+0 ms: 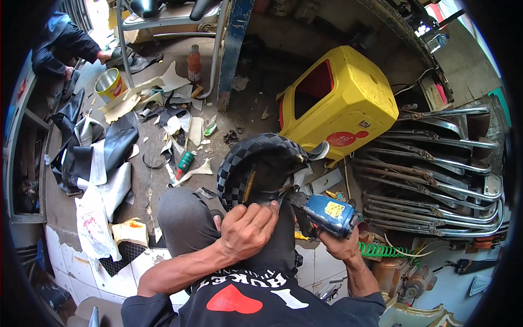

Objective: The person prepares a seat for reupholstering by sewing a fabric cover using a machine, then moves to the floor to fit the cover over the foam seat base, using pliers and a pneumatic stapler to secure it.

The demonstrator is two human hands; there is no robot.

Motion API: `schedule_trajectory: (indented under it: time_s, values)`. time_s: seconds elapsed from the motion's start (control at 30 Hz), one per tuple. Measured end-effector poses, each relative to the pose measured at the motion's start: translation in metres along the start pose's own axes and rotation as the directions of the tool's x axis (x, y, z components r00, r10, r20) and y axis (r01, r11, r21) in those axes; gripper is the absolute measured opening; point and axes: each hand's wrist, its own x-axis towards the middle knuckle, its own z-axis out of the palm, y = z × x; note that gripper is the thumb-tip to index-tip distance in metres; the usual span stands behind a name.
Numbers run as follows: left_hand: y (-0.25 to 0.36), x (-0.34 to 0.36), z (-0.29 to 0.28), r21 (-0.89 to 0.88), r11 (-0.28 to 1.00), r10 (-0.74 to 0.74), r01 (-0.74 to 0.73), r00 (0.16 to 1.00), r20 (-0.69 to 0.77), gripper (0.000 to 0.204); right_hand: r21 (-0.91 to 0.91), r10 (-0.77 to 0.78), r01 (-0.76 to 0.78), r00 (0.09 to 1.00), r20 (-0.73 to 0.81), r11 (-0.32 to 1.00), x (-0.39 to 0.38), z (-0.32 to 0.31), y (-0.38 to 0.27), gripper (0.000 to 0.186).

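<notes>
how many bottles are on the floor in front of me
2 that I can make out: an orange bottle standing by the blue post, and a small green bottle lying among the scraps. Others may be hidden.

Bright daylight from top corners, soft shadows, sharp centre, fisheye-bent dark rim

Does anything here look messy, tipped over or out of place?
Yes. The yellow plastic box lies tipped on its side on the ground, and cream and black offcuts of sheet material are strewn across the concrete floor around a green bottle lying flat.
</notes>
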Motion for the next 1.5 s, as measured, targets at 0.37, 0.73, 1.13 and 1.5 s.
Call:
schedule_trajectory:
  time_s: [0.37,0.73,1.13,1.5]
  values:
    - [-0.001,0.002,-0.001,-0.014,1.000,0.019,-0.019,1.000,0.024,0.019,0.399,0.268,-0.292,0.956,0.115,0.869,0.059,-0.035,-0.038,0.026]
    - [0.002,-0.002,0.002,0.031,1.000,0.001,-0.003,0.998,0.056,0.022,0.466,0.485,-0.559,0.829,0.280,0.686,0.056,-0.051,-0.050,0.042]
    - [0.007,0.001,0.005,0.117,0.992,0.053,-0.053,0.999,-0.001,0.014,0.421,0.400,-0.458,0.889,0.223,0.783,0.056,-0.038,-0.047,0.039]
    - [0.005,0.001,0.006,0.170,0.979,0.112,-0.114,0.994,0.018,0.013,0.392,0.377,-0.506,0.853,0.362,0.769,0.090,-0.054,-0.047,0.041]
